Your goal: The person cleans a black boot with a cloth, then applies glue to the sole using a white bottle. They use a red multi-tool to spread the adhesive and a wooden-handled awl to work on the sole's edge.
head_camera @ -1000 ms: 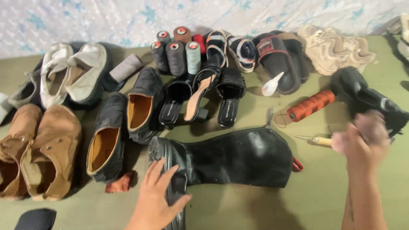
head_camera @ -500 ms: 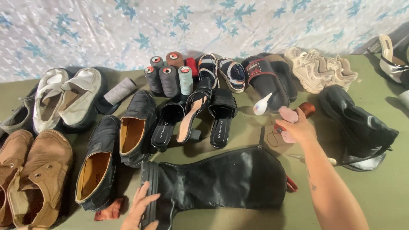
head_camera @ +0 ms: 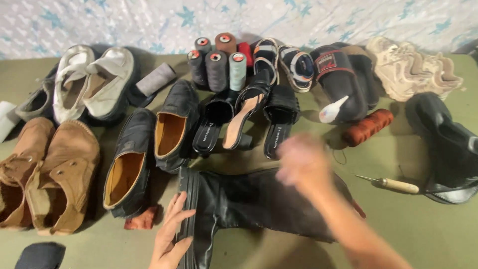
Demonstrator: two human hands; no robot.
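Note:
A tall black leather boot [head_camera: 259, 201] lies on its side across the green surface, sole to the left. My left hand [head_camera: 172, 239] rests flat with spread fingers against the boot's sole. My right hand [head_camera: 303, 162] hovers over the boot's shaft, blurred by motion; its fingers look curled and I cannot tell whether anything is in it. An orange thread spool [head_camera: 367, 127] lies beyond it, beside a small white glue bottle [head_camera: 332, 109]. A wooden-handled awl [head_camera: 396, 185] lies to the right of the boot.
Brown shoes [head_camera: 47, 174], white sneakers [head_camera: 87, 82], black loafers [head_camera: 149, 149], black heeled sandals [head_camera: 249, 117], slides [head_camera: 343, 74] and beige sneakers [head_camera: 413, 69] fill the far side. Thread cones [head_camera: 219, 62] stand at the back. Another black boot [head_camera: 448, 144] lies right.
My right hand has swung left and nearer, from beside the orange spool to over the boot's shaft. The left hand stays on the sole. The view has moved closer.

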